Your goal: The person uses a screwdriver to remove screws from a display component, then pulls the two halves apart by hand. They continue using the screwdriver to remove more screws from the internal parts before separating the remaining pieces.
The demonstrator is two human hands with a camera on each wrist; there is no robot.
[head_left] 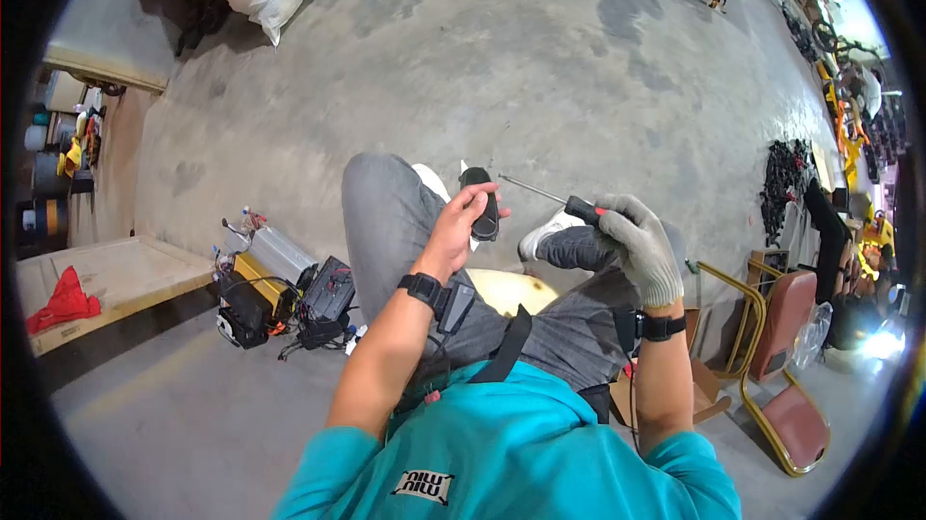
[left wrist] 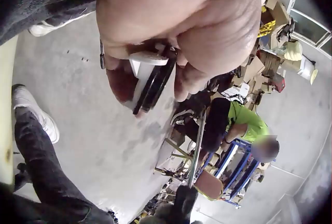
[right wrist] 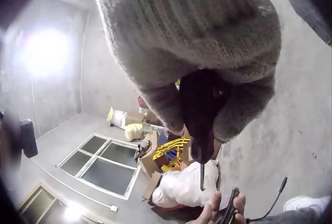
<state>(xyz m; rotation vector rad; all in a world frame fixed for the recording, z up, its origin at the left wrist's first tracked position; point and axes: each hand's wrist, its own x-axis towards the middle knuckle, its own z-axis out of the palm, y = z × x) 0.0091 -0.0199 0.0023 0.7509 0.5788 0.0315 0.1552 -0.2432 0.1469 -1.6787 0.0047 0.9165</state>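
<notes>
My bare left hand (head_left: 451,238) holds a black oblong piece (head_left: 477,204) in front of my knees. White parts (left wrist: 147,70) show along its side in the left wrist view; its exact kind cannot be told. A grey knit glove covers my right hand (head_left: 637,242), which grips the black handle of a screwdriver (head_left: 582,210). The metal shaft (head_left: 532,189) points left toward the black piece, its tip apart from it. From the right wrist, the gloved fingers (right wrist: 241,110) wrap around the dark handle, with the left fingertips and black piece below.
A pale panel (head_left: 506,291) lies between my legs. Black electrical units (head_left: 328,300) with cables sit on the floor at left, beside a low wooden platform (head_left: 145,274) with red cloth. A brown-seated chair (head_left: 786,327) stands right. A seated person (left wrist: 246,125) appears in the left wrist view.
</notes>
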